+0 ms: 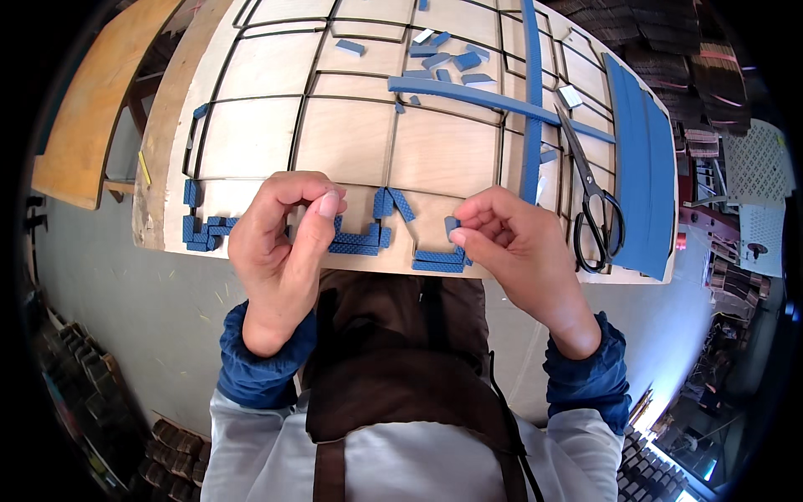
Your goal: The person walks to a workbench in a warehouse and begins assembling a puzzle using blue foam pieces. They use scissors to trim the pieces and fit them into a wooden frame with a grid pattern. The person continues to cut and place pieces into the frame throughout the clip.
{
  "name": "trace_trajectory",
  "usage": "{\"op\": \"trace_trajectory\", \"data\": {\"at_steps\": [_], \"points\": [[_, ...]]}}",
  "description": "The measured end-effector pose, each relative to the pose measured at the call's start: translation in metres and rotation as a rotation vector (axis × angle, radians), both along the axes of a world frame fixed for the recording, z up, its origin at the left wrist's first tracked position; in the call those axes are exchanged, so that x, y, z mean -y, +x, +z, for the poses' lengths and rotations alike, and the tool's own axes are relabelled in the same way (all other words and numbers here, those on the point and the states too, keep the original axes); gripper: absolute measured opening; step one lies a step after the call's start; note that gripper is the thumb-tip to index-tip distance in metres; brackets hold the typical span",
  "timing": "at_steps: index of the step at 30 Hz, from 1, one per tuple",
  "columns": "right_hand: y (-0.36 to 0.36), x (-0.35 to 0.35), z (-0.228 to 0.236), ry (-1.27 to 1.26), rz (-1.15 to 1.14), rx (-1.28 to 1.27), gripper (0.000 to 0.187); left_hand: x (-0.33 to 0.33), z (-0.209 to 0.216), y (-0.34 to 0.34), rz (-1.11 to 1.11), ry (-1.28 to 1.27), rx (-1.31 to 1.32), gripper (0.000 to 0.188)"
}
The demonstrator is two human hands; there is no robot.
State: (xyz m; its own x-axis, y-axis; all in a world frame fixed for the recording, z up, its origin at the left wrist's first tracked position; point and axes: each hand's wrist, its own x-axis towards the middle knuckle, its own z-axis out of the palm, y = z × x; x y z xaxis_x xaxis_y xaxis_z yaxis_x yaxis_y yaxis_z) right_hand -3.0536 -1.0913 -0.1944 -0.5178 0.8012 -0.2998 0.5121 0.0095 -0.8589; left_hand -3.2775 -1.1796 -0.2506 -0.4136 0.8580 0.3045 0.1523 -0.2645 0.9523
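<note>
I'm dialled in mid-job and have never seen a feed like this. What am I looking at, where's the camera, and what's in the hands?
There is one picture, from a wide fisheye camera on the person's head, looking down; that is why straight edges bend. There is no machine: two bare hands come up from the lower edge, with blue sleeves and a brown apron below.

The surface is a plywood board with thin dark lines set into it in a grid. Along its near edge, small textured blue pieces sit against those lines.

The right hand pinches one small blue piece at its fingertips. The left hand is curled, thumb against fingers, by the near edge; I cannot tell whether it holds anything.

Further off lie loose cut blue bits, long blue strips, black scissors and blue sheets on the right.
</note>
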Motion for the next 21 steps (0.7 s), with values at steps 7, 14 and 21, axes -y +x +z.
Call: {"op": "trace_trajectory", "data": {"at_steps": [7, 14, 21], "points": [[-0.020, -0.001, -0.004, 0.006, 0.101, 0.160, 0.014, 0.002, -0.010, -0.003, 0.035, 0.023, -0.007, 0.006], [-0.028, 0.001, -0.005, 0.053, 0.121, 0.213, 0.015, 0.002, -0.012, -0.005, 0.042, 0.046, -0.018, 0.009], [-0.031, 0.001, -0.005, 0.047, 0.114, 0.243, 0.015, 0.006, -0.014, -0.012, -0.036, 0.033, -0.110, 0.007]]}}
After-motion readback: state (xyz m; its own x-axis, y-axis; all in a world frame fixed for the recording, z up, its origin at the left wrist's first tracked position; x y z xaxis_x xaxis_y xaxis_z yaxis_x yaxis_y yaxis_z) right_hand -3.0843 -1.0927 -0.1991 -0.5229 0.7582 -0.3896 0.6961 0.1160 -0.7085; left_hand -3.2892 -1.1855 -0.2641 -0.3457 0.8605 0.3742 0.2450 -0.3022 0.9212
